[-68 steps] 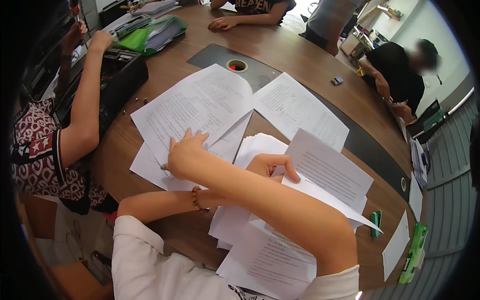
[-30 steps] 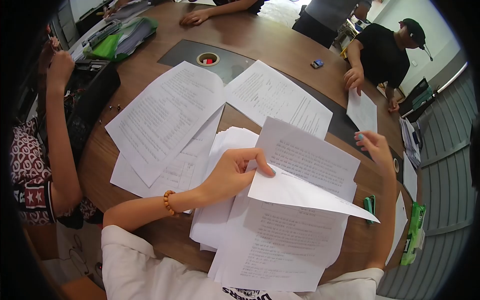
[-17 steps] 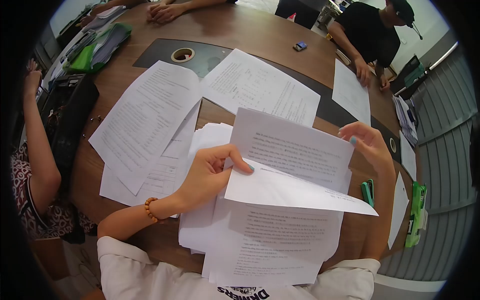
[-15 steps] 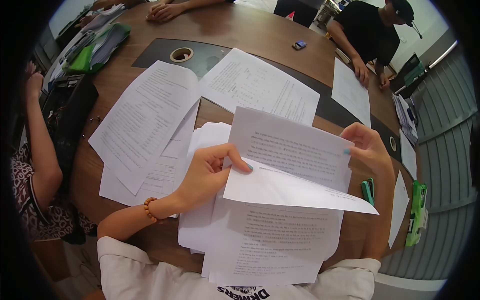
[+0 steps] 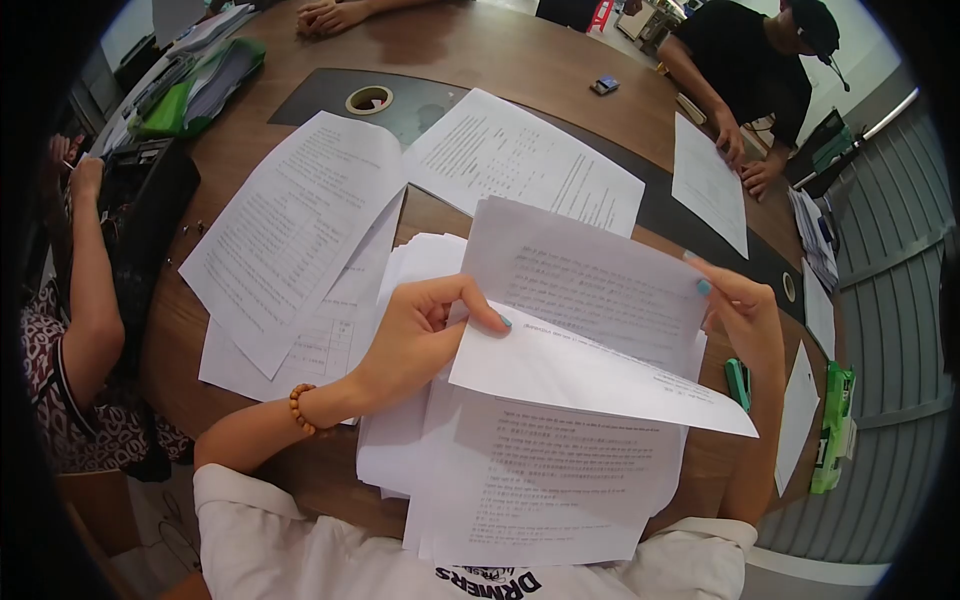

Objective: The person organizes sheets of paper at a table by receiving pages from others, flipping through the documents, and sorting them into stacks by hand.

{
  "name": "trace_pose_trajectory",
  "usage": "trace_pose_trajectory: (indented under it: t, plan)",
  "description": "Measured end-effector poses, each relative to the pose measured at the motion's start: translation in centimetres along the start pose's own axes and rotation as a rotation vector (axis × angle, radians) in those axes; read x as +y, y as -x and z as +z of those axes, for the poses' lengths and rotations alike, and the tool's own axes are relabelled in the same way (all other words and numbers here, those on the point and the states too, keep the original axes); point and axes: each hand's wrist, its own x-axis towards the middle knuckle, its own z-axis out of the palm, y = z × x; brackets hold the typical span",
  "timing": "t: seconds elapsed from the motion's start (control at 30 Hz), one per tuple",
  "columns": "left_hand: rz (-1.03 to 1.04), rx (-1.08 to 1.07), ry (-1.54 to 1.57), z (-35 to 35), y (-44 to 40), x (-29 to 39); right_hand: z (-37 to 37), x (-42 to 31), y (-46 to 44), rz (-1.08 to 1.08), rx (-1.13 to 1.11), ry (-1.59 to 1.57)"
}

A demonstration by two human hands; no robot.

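Note:
A printed paper sheet (image 5: 590, 375) is folded over between my two hands, its near flap hanging above a stack of printed pages (image 5: 560, 490). My left hand (image 5: 430, 335) pinches its left edge, thumb on top and fingers curled. At the upper right corner, my right hand (image 5: 738, 305) grips the same sheet between thumb and fingers. Beside my right forearm lies a green stapler (image 5: 737, 383), partly hidden by the arm. Loose printed sheets (image 5: 300, 225) lie left of the stack, and another printed page (image 5: 530, 155) lies beyond it.
A tape roll (image 5: 369, 100) and a small dark box (image 5: 604, 85) lie farther off on the wooden table (image 5: 480, 50). A person in black (image 5: 735, 60) handles a sheet (image 5: 708, 185) at the right. A green packet (image 5: 833, 428) stands near the right edge.
The sheet in my hands has tilted slightly, and my right fingers have shifted on its corner. The person across at the right has brought both hands closer together at their sheet.

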Motion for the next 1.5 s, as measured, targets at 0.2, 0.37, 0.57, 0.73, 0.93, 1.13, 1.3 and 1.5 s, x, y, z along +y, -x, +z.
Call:
trace_pose_trajectory:
  t: [0.2,0.37,0.57,0.73,0.93,1.13,1.3,1.5]
  plan:
    - [0.01,0.001,0.018,0.0,0.0,0.0,0.0,-0.5,1.2,-0.307,0.364,0.265]
    - [0.025,0.015,0.018,0.0,0.0,-0.2,-5.0,3.3,1.7,-0.096,0.742,-0.191]
    - [0.008,0.008,0.021,0.0,-0.1,-0.1,-14.2,11.3,2.7,-0.03,0.78,0.067]
    - [0.014,0.009,0.011,-0.1,-0.1,-0.2,-17.0,17.1,5.1,0.058,0.542,0.286]
    - [0.026,0.003,0.007,0.0,-0.1,0.0,-13.6,21.3,6.9,0.153,0.415,0.377]
    - [0.024,0.002,0.011,0.0,-0.1,-0.2,-10.9,20.1,5.9,0.194,0.406,0.526]
    - [0.031,0.014,-0.005,-0.2,-0.2,-0.4,-9.9,20.0,4.6,0.188,0.55,0.605]
    - [0.042,0.014,-0.001,-0.1,-0.1,-0.5,-8.6,19.5,3.1,0.117,0.612,0.603]
